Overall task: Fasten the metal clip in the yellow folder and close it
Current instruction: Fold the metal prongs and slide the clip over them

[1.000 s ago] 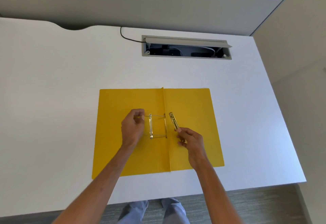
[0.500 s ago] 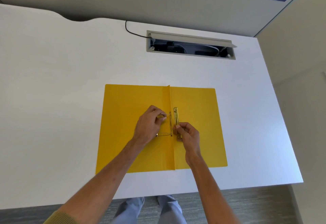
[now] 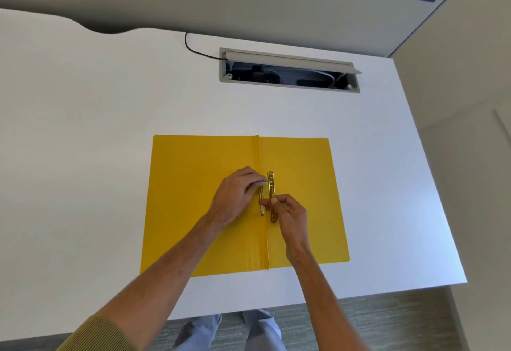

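The yellow folder (image 3: pixel 298 184) lies open and flat at the centre of the frame on the white desk (image 3: pixel 83 129). My left hand (image 3: pixel 235 195) pinches the thin prong of the metal clip (image 3: pixel 261 201) beside the spine, while my right hand (image 3: pixel 290 212) grips the brass clip bar (image 3: pixel 272 193) between thumb and fingers, standing lengthwise just right of the fold

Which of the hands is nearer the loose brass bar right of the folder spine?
Right. The right hand pinches the brass bar near its middle. The left hand is across the spine of the yellow folder, holding a prong toward the bar's top.
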Demonstrator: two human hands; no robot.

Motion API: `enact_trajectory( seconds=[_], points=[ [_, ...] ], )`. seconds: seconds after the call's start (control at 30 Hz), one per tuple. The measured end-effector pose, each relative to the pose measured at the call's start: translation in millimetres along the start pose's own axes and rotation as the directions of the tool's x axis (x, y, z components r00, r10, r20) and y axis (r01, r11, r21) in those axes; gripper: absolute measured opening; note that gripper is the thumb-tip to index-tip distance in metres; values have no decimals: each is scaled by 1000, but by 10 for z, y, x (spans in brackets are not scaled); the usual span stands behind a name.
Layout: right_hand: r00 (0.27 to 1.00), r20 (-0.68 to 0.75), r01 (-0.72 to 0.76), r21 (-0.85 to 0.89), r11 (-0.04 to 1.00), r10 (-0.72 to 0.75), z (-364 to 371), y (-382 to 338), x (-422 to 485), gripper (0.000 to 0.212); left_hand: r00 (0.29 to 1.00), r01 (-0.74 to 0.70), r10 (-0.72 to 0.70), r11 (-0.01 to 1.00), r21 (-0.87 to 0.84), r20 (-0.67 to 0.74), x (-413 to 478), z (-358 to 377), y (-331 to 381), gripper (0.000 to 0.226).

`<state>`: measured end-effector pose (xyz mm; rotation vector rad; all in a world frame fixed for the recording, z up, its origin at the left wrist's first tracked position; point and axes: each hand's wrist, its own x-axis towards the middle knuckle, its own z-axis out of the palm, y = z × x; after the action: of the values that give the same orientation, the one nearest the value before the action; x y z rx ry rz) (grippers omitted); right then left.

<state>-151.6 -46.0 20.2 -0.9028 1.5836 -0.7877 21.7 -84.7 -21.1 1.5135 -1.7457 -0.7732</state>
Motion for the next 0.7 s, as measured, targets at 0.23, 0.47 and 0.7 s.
enact_trajectory(
  seconds=[0.23,0.47,0.7],
  points=[
    [997,2,-78,150,986,79,-154,-26,97,15,993,-73,80,993,92,-82,34,110,-70,23],
    [995,88,-77,253,964,56,-134,-137,112,20,984,-113,126,988,103,-128,-19,168,-71,23],
    [996,84,-63,258,964,43,-133,-178,90,19,982,-102,117,989,104,-148,-46,177,-88,20]
  ],
)
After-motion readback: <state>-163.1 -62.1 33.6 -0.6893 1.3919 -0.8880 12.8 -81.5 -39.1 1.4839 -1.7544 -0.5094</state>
